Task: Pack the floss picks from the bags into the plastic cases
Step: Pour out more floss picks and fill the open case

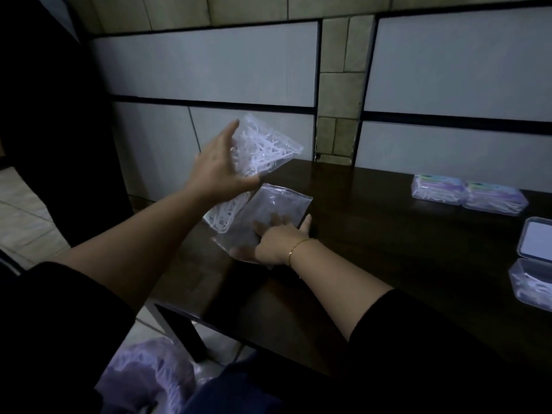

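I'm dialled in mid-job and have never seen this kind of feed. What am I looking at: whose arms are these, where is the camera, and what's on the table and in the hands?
No machine here: a person works with bare hands, filmed by one camera worn on their head, looking forward and down. The left hand holds up a clear bag of white floss picks. The right hand rests on a flat, empty-looking clear bag at the corner of the dark wooden table; another bag of picks lies beside it. At far right sit two closed filled cases and an open case holding some picks.
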